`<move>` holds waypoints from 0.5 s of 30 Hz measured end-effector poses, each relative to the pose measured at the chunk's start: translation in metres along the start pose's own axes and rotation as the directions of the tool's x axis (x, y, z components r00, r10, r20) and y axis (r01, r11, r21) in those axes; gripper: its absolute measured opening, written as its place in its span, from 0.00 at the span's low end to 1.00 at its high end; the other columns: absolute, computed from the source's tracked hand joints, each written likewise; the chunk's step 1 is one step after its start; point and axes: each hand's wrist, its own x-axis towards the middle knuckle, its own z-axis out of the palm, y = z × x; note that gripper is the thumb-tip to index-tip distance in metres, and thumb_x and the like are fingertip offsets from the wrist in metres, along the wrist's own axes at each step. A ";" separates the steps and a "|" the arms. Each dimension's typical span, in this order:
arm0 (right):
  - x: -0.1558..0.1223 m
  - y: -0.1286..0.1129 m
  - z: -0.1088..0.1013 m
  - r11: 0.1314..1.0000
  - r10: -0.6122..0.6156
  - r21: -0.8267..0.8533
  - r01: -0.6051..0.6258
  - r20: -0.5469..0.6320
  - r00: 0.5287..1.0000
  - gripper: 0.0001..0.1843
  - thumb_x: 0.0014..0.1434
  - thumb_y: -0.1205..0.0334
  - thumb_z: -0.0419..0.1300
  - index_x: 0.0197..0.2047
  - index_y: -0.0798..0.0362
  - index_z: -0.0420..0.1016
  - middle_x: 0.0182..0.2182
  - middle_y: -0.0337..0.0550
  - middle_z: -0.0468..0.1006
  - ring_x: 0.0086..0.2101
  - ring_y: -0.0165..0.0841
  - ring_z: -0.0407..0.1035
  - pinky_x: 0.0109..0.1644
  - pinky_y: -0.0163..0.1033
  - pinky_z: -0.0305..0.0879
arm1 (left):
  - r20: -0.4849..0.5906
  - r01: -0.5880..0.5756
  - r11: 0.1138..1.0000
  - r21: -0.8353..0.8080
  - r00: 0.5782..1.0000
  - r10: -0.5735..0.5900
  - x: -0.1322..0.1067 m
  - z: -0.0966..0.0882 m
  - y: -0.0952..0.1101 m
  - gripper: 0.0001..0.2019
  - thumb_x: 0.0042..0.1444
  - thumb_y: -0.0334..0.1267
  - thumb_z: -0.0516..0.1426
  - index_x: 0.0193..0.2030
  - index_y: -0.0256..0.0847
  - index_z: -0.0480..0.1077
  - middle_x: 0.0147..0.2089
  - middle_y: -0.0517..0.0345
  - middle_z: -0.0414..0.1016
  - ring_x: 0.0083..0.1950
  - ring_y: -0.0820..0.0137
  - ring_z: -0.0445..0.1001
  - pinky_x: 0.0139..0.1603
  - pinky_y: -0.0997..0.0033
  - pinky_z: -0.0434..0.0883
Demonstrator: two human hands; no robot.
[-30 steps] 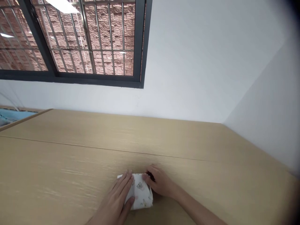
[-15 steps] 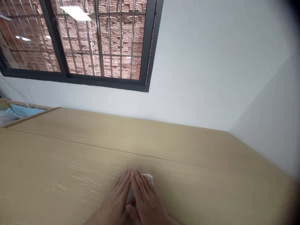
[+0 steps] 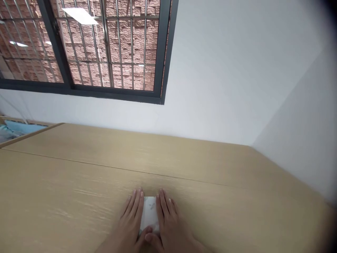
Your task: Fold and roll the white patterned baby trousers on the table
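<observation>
A small folded white paper [image 3: 149, 212] with a faint printed pattern lies on the light wooden table [image 3: 79, 196], near its front edge. My left hand [image 3: 129, 226] rests flat on the paper's left side, fingers stretched out. My right hand [image 3: 170, 228] lies flat on its right side, fingers straight. A narrow strip of paper shows between the two hands, and the thumbs meet at its near end. Most of the paper is hidden under my palms.
White walls meet in a corner at the table's far right [image 3: 251, 146]. A dark-framed barred window [image 3: 105, 52] with a brick wall behind it sits at upper left. A second surface with blue items [image 3: 15, 128] adjoins the table at far left.
One second ago my right hand was folding the paper's right part. Half a second ago both hands lay together over it. Now they have spread slightly apart, showing a strip of paper.
</observation>
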 end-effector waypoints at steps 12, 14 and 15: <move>0.001 0.009 -0.019 0.974 -0.166 -0.160 0.161 -0.019 0.986 0.32 0.66 0.48 0.58 0.62 0.67 0.71 0.58 0.65 0.74 0.57 0.53 0.69 0.60 0.52 0.64 | -0.136 -0.094 0.995 0.030 0.986 0.097 0.006 -0.002 0.010 0.32 0.71 0.40 0.48 0.76 0.33 0.42 0.67 0.46 0.68 0.63 0.55 0.69 0.60 0.58 0.64; 0.002 0.013 -0.021 0.979 -0.166 -0.109 0.172 0.063 0.984 0.34 0.64 0.48 0.59 0.63 0.68 0.70 0.58 0.67 0.73 0.57 0.53 0.68 0.61 0.53 0.63 | -0.123 -0.095 0.995 0.019 0.988 0.097 0.006 -0.001 0.010 0.34 0.70 0.40 0.49 0.77 0.35 0.38 0.66 0.47 0.70 0.60 0.56 0.71 0.58 0.59 0.66; 0.003 0.016 -0.021 0.981 -0.170 -0.071 0.178 0.108 0.980 0.35 0.63 0.49 0.60 0.64 0.68 0.68 0.60 0.68 0.72 0.58 0.54 0.67 0.62 0.53 0.62 | -0.126 -0.092 0.996 0.020 0.988 0.094 0.007 -0.001 0.009 0.35 0.70 0.41 0.49 0.77 0.36 0.37 0.65 0.48 0.71 0.59 0.56 0.72 0.56 0.59 0.66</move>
